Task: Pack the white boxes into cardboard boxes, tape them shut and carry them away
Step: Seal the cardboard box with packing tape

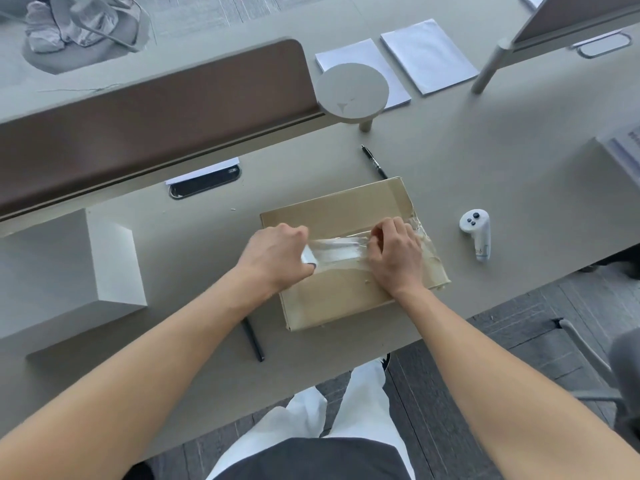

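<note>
Closest to the person, a dark pen point(253, 339) lies on the desk point(194, 368), just in front of the box's near left corner.

Next comes the cardboard box point(346, 299), flat on the desk with its flaps closed. Both hands are on top of it. The left hand point(277, 256) is curled around a roll of tape point(309, 258) and holds it at the left side of the lid. A shiny strip of tape point(341, 249) runs from the roll across the lid to the right hand point(394, 252). The right hand has its fingers bent and pinches or presses the strip down near the right edge, where more crinkled tape already sticks.

So this looks like the taping step, with the strip partly laid over the seam. The next move probably needs the strip pulled tight, pressed flat along the seam, and then torn or cut off at the roll.

A big white box point(69, 275) sits to the left, apart from the cardboard box. A white controller point(476, 233) stands to the right. A black pen point(374, 162) lies behind the box. Far back are two white pads point(429, 53) and a round stand point(351, 90).
</note>
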A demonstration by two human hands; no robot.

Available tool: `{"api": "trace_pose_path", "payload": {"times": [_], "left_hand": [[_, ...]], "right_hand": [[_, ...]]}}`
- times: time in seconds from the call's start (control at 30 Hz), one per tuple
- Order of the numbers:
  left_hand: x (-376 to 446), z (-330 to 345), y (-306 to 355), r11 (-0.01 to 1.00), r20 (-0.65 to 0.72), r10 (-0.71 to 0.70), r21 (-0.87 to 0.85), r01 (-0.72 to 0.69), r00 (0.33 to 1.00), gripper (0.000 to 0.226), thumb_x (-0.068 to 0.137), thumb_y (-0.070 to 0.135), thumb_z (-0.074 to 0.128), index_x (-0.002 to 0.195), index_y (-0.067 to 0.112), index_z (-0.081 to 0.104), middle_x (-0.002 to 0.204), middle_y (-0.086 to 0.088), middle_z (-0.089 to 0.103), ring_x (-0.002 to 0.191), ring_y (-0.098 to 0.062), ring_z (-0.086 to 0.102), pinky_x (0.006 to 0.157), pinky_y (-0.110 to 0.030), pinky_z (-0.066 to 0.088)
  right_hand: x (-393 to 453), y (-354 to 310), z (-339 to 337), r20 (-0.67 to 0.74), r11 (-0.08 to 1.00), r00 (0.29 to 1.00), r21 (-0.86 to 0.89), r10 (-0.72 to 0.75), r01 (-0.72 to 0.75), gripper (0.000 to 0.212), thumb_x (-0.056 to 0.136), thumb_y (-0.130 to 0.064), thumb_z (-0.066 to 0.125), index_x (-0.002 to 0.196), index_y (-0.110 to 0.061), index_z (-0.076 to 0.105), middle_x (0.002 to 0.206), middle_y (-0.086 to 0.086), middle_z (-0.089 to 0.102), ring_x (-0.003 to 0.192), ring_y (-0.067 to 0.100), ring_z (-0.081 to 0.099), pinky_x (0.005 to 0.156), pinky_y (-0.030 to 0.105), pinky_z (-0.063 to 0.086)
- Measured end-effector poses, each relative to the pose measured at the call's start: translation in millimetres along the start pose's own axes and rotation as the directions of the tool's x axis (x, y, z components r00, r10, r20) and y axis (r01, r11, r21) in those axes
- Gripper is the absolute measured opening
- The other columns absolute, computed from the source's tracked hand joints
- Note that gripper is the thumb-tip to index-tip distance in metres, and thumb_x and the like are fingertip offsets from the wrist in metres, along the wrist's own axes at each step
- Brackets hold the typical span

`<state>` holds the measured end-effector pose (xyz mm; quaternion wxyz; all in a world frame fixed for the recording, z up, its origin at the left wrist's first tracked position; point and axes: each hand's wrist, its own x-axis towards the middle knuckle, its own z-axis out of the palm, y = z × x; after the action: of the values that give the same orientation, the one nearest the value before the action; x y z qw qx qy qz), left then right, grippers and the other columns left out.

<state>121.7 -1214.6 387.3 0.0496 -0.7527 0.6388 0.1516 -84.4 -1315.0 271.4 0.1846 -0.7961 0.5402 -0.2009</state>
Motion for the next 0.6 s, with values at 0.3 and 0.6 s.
{"api": "trace_pose_path", "payload": {"times": [0.3,0.6], "left_hand": [[-62.3,20.5,-82.5,0.989,-0.018,-0.141,0.040,0.141,0.990,0.040,0.080,0.048,0.066,0.103,0.016,0.062,0.086,-0.007,0.066,0.080,-0.032,0.063,0.067,-0.034,0.048],[-56.4,62.8,-99.8,0.987,-0.031,-0.155,-0.047,0.154,0.987,0.040,0.083,0.047,0.066,0.109,0.016,0.060,0.094,-0.008,0.068,0.087,-0.032,0.063,0.069,-0.035,0.047]], "right_hand": [[-0.7,-7.3,-1.7,0.010,0.998,1.000,-0.064,0.016,-0.015,0.007,0.093,-0.020,0.057,0.098,-0.016,0.059,0.104,0.003,0.060,0.099,0.028,0.052,0.088,0.036,0.033],[-19.3,-37.3,17.5,-0.078,0.953,0.990,-0.274,0.115,-0.132,0.018,0.100,-0.019,0.053,0.107,-0.004,0.058,0.110,0.019,0.059,0.100,0.039,0.057,0.083,0.046,0.044]]}}
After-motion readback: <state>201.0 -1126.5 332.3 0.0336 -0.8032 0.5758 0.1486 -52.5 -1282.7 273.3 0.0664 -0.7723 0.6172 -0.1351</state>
